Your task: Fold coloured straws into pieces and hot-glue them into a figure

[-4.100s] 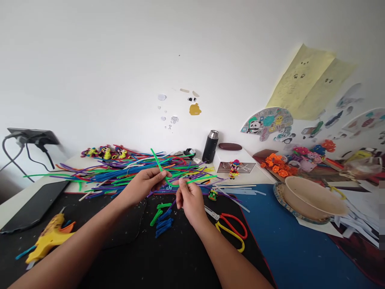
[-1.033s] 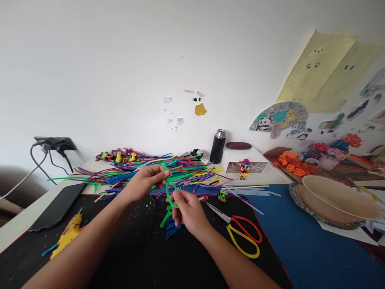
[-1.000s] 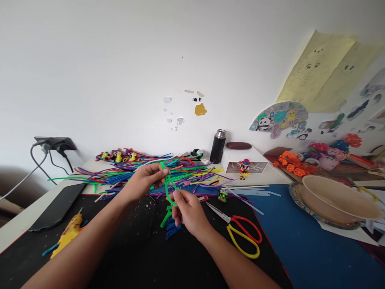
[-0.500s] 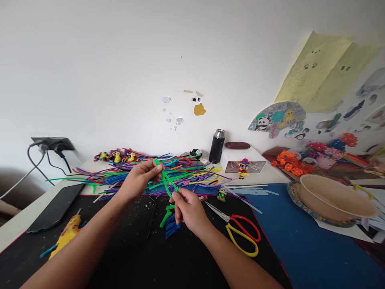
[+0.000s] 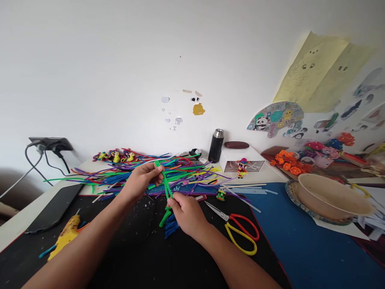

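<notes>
1. Position: the green stem (image 5: 164,181), doubled on itself, is held in the air above the black mat (image 5: 135,257), running from eleven o'clock down to five o'clock between the two hands.
2. Left hand (image 5: 138,184): thumb and forefinger pinched narrow on the stem's upper end. Right hand (image 5: 187,214): fingers closed on its lower end, at the bend.
3. Hazard, slippage: both grips are fingertip pinches only. A springy wire core could, in my judgement, pull out of either pinch and unfold.
4. Hazard, pricking: cut wire ends may protrude at the top by the left thumb. Pressing there risks a jab.
5. Hazard, scissors (image 5: 240,233): they lie at three o'clock of the right hand, blades parted and tips aimed toward it, near. A sideways sweep of the wrist could meet them.
6. Hazard, snagging: the pile of loose stems (image 5: 120,174) sits at twelve o'clock, just behind the left hand. The fuzzy stem could catch and drag others.
7. Hazard, scatter: folded pieces (image 5: 170,228) lie at six o'clock, partly under the right hand, and could be knocked about.
</notes>
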Available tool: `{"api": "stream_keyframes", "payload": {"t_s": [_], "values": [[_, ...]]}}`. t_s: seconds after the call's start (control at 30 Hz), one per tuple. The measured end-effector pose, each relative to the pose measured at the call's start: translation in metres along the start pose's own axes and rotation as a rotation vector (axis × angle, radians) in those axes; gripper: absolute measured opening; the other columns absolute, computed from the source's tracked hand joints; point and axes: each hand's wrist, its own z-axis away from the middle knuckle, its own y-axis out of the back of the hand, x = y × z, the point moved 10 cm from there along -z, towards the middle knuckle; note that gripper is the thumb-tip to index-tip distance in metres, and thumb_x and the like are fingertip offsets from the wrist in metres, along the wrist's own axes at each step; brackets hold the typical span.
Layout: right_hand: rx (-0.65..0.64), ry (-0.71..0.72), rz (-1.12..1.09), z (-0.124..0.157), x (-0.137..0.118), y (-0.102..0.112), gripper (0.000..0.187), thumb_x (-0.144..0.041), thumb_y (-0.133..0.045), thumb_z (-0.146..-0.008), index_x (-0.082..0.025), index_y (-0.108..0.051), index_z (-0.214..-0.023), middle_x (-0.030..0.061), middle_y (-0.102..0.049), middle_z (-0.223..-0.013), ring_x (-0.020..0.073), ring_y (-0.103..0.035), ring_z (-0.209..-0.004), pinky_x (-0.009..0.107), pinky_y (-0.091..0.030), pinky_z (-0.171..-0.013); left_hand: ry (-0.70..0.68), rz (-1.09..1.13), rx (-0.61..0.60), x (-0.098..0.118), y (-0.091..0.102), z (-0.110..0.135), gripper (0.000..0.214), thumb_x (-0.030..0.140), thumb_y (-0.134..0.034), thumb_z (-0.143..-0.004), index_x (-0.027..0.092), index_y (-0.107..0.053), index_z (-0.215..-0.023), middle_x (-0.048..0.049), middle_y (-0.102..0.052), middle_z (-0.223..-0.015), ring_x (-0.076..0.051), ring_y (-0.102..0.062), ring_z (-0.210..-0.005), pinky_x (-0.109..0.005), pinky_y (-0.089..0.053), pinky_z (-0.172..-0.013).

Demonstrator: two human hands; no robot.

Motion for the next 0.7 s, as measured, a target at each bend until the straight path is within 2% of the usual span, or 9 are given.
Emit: {"api": "stream_keyframes", "payload": {"t_s": [0.07,0.23,0.37,0.5,0.6,0.7], "values": [[-0.012,-0.010,-0.032,0.001,0.001,-0.004,0.028,-0.032,-0.055,-0.105,-0.022,-0.065,-0.080,-0.0023,-0.061,-0.061,0.0169,-0.060,-0.060,0.027,-0.036,-0.062,0.005,-0.008,-0.021,0.000,-0.002,0.000,0.046,0.057,-0.091,-0.065,0.018,-0.066,-0.069,-0.0023,-0.067,-0.062,-0.016,-0.059,-0.055,-0.029,-0.049,-0.054],[-0.088,-0.126,-0.271,0.004,0.010,-0.017,0.030,-0.043,-0.054,-0.106,-0.023,-0.064,-0.086,-0.0050,-0.056,-0.055,0.0147,-0.054,-0.046,0.026,-0.038,-0.054,-0.020,-0.030,-0.025,0.004,0.001,0.002,0.044,0.057,-0.089,-0.069,0.018,-0.068,-0.070,-0.0028,-0.068,-0.064,-0.016,-0.061,-0.057,-0.029,-0.050,-0.056],[-0.056,-0.158,-0.394,0.003,0.014,-0.015,0.032,-0.050,-0.055,-0.105,-0.023,-0.060,-0.090,-0.0059,-0.056,-0.061,0.0119,-0.053,-0.042,0.025,-0.039,-0.049,-0.022,-0.014,0.010,0.005,0.006,0.002,0.045,0.058,-0.090,-0.069,0.018,-0.068,-0.071,-0.0027,-0.068,-0.065,-0.016,-0.060,-0.056,-0.030,-0.051,-0.057],[0.008,-0.157,-0.355,0.003,0.018,-0.010,0.029,-0.053,-0.063,-0.101,-0.024,-0.064,-0.102,-0.0067,-0.054,-0.062,0.0125,-0.053,-0.045,0.026,-0.039,-0.051,-0.004,0.005,0.017,0.003,0.005,0.002,0.045,0.056,-0.092,-0.067,0.018,-0.068,-0.071,-0.0026,-0.069,-0.065,-0.017,-0.062,-0.056,-0.030,-0.052,-0.059],[0.043,-0.154,-0.316,0.003,0.018,-0.006,0.035,-0.058,-0.059,-0.102,-0.024,-0.061,-0.093,-0.0051,-0.055,-0.061,0.0139,-0.055,-0.048,0.027,-0.037,-0.054,-0.011,-0.013,0.008,0.002,0.005,0.002,0.045,0.057,-0.091,-0.068,0.018,-0.068,-0.070,-0.0029,-0.069,-0.065,-0.017,-0.062,-0.057,-0.031,-0.053,-0.059],[0.077,-0.152,-0.296,0.003,0.017,0.000,0.044,-0.061,-0.055,-0.103,-0.025,-0.046,-0.079,-0.0047,-0.055,-0.059,0.0138,-0.054,-0.048,0.027,-0.034,-0.054,-0.024,-0.021,0.018,0.002,0.008,0.001,0.048,0.060,-0.090,-0.070,0.018,-0.068,-0.070,-0.0035,-0.070,-0.065,-0.017,-0.063,-0.058,-0.031,-0.053,-0.059]]}}
